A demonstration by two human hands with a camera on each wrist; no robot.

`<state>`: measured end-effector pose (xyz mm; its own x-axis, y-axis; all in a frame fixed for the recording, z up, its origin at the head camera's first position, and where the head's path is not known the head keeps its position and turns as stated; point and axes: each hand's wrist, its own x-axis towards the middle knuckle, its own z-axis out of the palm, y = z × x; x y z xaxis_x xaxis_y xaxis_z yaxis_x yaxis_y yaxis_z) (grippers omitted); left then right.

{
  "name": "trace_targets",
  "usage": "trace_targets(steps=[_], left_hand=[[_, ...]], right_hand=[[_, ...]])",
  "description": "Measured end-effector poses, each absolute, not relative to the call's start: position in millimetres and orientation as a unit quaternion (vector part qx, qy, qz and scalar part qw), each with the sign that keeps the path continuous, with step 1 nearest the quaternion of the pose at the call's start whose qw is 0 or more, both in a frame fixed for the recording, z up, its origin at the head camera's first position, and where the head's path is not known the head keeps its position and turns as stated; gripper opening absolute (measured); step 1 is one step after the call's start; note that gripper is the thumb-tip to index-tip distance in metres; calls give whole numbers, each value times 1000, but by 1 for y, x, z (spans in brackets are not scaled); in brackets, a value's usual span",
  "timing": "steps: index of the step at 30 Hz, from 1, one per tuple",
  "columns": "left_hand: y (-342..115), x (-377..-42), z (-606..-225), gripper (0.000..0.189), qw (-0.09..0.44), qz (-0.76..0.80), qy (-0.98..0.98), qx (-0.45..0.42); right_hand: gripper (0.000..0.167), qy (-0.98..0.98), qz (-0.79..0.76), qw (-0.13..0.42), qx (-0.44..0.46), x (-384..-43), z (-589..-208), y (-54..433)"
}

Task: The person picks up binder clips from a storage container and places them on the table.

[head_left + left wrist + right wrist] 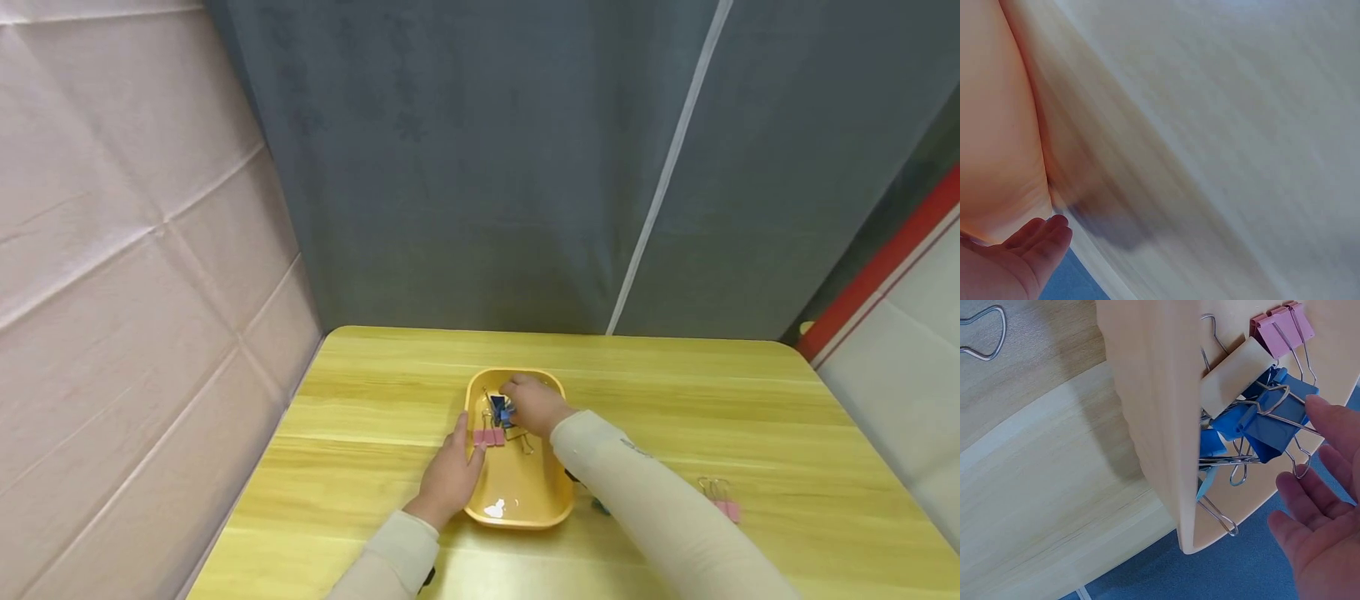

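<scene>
A yellow plastic tray (pixel 521 492) stands on the table with several binder clips at its far end. My left hand (pixel 450 475) holds its left wall, thumb over the rim and fingers along the outside. Inside the tray, my right hand (pixel 536 404) pinches a blue binder clip (pixel 1275 419) between thumb and fingers near its wire handles. More blue clips lie beneath and beside that one, partly hidden by the tray wall in the right wrist view. A yellow binder clip (pixel 1235 375) and a pink binder clip (pixel 1282 331) lie next to them.
Right of the tray, another pink binder clip (pixel 727 510) lies on the wooden table (pixel 390 383). A small dark green object (pixel 600 506) shows partly from under the right sleeve. A grey curtain (pixel 465 167) hangs behind the table; a pale cloth wall (pixel 150 333) borders its left side.
</scene>
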<state>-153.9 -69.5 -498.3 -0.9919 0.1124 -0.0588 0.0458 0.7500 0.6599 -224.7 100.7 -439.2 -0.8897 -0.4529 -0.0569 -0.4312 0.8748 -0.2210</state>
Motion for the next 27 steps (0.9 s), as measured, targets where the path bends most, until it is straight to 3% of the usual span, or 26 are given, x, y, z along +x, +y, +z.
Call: trace_targets(steps=[27], left_hand=[[-71,-153,-496,65,50,353,933,50]], right_hand=[[40,956,-146,23,-252,-218,-422,110]])
